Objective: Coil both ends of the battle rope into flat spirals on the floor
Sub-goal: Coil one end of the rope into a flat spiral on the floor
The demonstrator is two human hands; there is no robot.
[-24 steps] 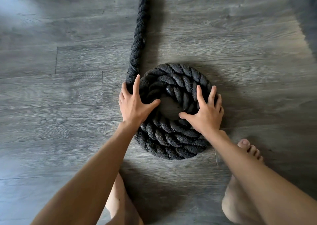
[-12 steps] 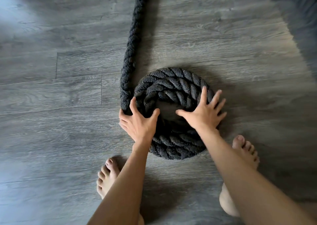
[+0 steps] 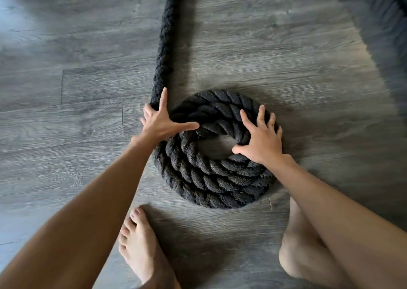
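A thick black battle rope lies on the grey wood floor (image 3: 66, 123). One end is wound into a flat spiral coil (image 3: 211, 178) of about three turns, with a small hole in the middle. A straight run of the rope (image 3: 166, 35) leads from the coil's upper left to the top edge. My left hand (image 3: 161, 123) clasps the rope where that run meets the coil, index finger stretched along it. My right hand (image 3: 262, 143) is clawed over the coil's right side, thumb hooked at the inner hole.
My bare left foot (image 3: 141, 249) stands just below and left of the coil. My right foot and lower leg (image 3: 299, 251) are close to its lower right. A blurred dark stretch, perhaps more rope (image 3: 378, 0), crosses the top right corner.
My left hand has slid up from the coil's left side to where the straight run joins. My right hand shifted slightly on the right side. My left foot has come further into view.
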